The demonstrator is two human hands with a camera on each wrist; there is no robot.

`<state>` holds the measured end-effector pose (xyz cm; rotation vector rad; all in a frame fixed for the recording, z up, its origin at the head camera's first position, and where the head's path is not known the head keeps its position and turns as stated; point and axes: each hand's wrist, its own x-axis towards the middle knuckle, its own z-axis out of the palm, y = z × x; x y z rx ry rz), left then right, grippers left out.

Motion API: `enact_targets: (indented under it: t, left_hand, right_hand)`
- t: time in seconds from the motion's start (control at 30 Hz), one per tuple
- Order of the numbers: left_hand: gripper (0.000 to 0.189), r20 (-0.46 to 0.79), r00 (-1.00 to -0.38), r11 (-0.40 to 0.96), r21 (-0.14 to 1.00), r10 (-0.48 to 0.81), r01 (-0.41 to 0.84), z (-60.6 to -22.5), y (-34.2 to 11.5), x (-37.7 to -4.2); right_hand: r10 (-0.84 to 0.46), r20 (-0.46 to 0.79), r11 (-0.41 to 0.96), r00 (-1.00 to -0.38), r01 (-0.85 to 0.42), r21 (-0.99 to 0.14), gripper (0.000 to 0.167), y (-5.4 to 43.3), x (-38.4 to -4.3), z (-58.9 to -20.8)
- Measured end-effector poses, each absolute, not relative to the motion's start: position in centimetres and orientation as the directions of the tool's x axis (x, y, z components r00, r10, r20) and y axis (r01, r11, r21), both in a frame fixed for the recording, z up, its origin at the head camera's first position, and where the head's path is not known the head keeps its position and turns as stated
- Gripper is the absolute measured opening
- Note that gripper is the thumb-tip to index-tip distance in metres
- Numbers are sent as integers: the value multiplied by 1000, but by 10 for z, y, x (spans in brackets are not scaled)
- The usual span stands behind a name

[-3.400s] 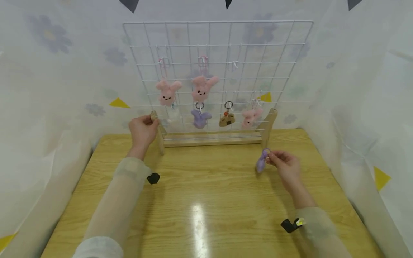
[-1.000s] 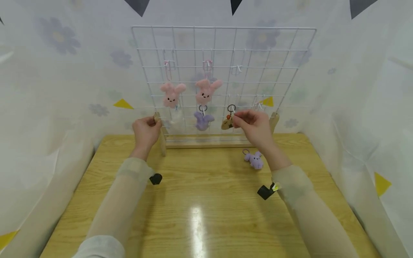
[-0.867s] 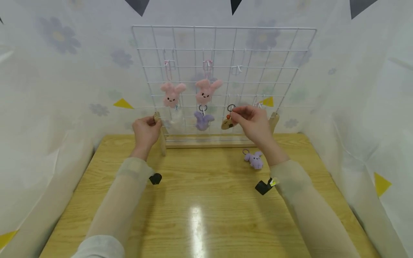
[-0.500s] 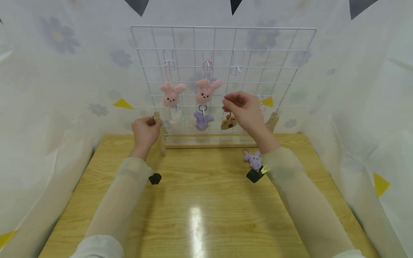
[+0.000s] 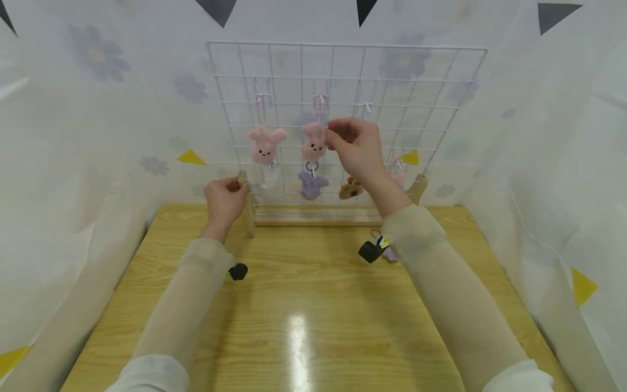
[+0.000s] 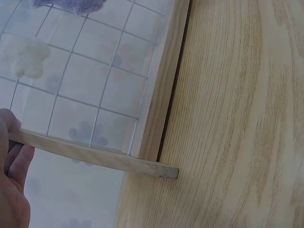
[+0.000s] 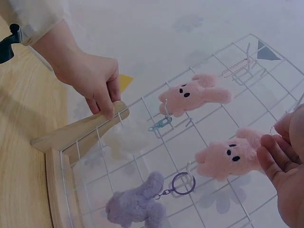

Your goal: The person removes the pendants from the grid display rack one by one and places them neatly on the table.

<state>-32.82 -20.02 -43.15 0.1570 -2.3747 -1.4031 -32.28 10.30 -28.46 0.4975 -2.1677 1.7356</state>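
My left hand (image 5: 226, 200) pinches the top of the wooden stand's left leg (image 6: 85, 154). The white wire grid (image 7: 137, 102) rises from that stand. My right hand (image 5: 359, 147) is raised before the grid, its fingertips overlapping one ear of a pink bunny plush keychain (image 5: 313, 142) in the upper row. Whether these fingers grip the ear or only pass in front, I cannot tell. Another pink bunny (image 7: 190, 97) hangs to its left. Below hang a purple plush keychain (image 5: 312, 186), a white plush (image 7: 127, 137) and a brown plush keychain (image 5: 350, 191), partly covered by my right arm.
A purple bunny keychain (image 5: 390, 253) lies on the wooden table (image 5: 274, 288), partly behind the right wrist camera (image 5: 370, 251). One more pink plush (image 5: 399, 177) shows behind my right forearm. A hook (image 5: 364, 107) at upper right carries no plush. White flowered cloth (image 5: 98, 136) surrounds the table.
My right hand has laid the purple bunny keychain on the table, gone to the brown plush, then moved up and left to the pink bunny. The left hand keeps its hold on the stand.
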Motion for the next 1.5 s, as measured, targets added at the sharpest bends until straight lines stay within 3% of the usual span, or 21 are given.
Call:
enact_targets:
  t: [0.27,0.57,0.73,1.5]
  left_hand:
    - [28,275,-918,515,852,-285,95,-433,-199,-330]
    - [28,276,-916,509,855,-291,96,-435,-201,-331]
    - [28,284,-914,519,849,-288,100,-436,-202,-330]
    - [27,297,-911,503,856,-285,121,-434,-200,-329]
  right_hand:
    - [-9,473,256,-881,-459,-851,17,93,-331,-276]
    - [38,382,98,-923,-377,-921,20,84,-336,-267]
    - [55,340,79,-939,-335,-939,19,81,-337,-265]
    - [3,350,-1,-937,-350,-937,12,84,-337,-255]
